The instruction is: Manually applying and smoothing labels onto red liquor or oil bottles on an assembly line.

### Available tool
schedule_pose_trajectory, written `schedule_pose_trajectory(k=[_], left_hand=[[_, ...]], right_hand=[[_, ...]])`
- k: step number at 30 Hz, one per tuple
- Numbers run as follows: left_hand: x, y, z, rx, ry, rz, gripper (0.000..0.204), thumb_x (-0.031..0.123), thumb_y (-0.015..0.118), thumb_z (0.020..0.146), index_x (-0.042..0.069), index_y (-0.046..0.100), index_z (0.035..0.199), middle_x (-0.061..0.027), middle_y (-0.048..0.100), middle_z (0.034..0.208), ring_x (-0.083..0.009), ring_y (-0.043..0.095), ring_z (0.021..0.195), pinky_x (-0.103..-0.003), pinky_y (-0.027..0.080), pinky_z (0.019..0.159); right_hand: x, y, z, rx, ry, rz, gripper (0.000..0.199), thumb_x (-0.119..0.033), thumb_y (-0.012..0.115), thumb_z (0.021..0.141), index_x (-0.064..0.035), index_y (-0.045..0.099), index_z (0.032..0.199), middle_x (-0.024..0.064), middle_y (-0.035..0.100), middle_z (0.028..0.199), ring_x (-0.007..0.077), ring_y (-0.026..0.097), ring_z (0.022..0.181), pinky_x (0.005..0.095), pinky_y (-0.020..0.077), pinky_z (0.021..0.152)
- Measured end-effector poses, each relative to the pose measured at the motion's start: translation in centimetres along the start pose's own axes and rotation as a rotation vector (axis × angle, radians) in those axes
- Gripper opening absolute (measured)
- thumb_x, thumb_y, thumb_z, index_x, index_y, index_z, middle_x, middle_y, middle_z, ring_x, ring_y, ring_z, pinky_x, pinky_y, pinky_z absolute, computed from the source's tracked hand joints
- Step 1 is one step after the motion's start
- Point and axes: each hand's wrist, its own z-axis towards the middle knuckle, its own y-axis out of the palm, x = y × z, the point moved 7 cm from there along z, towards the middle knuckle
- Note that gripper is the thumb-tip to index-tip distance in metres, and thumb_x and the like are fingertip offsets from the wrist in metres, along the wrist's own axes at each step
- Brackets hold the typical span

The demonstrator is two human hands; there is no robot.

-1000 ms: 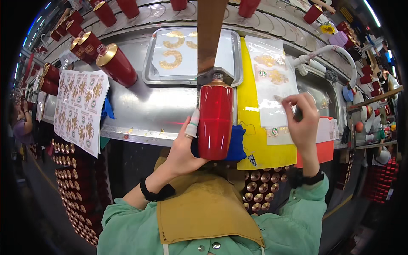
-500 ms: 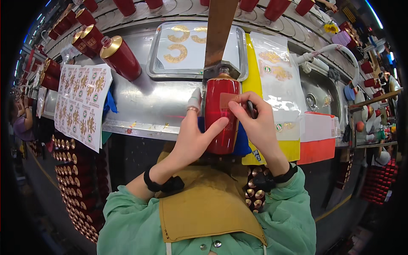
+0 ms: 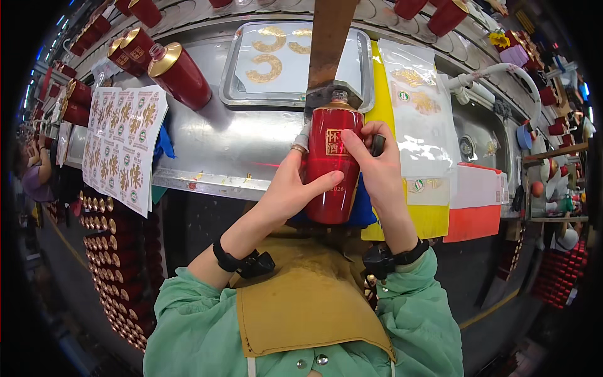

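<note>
A glossy red bottle (image 3: 333,182) with a gold shoulder lies with its neck pointing away from me, under an upright metal bar (image 3: 331,44). A square gold emblem (image 3: 336,143) shows on its upper front, and a thin red light line crosses it. My left hand (image 3: 300,176) is closed round the bottle's left side, thumb across the lower front; one fingertip has a whitish cover. My right hand (image 3: 375,157) is at the right side, its thumb pressing the emblem's right edge. A small dark object (image 3: 377,145) is tucked among its fingers; its kind is unclear.
A metal tray (image 3: 229,88) holds gold crescent decals. Decal sheets (image 3: 414,125) lie over a yellow board at the right, near a sink (image 3: 468,147). A printed decal sheet (image 3: 122,144) hangs at the left by a standing red bottle (image 3: 179,75). Many bottles line the conveyor beyond.
The translucent film patch my right hand pinched over the bottle is no longer seen there, and the gold emblem shows plainly. My right thumb now presses on the bottle.
</note>
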Motion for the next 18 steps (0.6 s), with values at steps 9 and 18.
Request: schedule_pose_trajectory(k=[9, 18], left_hand=[[-0.14, -0.03, 0.0, 0.019, 0.059, -0.036, 0.077, 0.011, 0.077, 0.094, -0.005, 0.03, 0.153, -0.0142, 0.055, 0.141, -0.0189, 0.059, 0.128, -0.036, 0.054, 0.105], [-0.48, -0.18, -0.19, 0.031, 0.031, -0.073, 0.073, 0.011, 0.076, 0.095, -0.005, 0.032, 0.15, -0.014, 0.054, 0.141, -0.0184, 0.058, 0.128, -0.036, 0.053, 0.106]], right_hand=[[0.29, -0.31, -0.66, 0.004, 0.072, 0.08, 0.025, -0.015, 0.08, 0.093, -0.0074, 0.058, 0.101, -0.0071, 0.049, 0.083, 0.0012, 0.045, 0.074, 0.0175, 0.0394, 0.067], [0.55, -0.33, -0.76, 0.023, 0.074, 0.071, 0.024, -0.014, 0.08, 0.093, -0.0074, 0.059, 0.102, -0.0076, 0.049, 0.084, 0.0006, 0.044, 0.075, 0.0171, 0.0378, 0.066]])
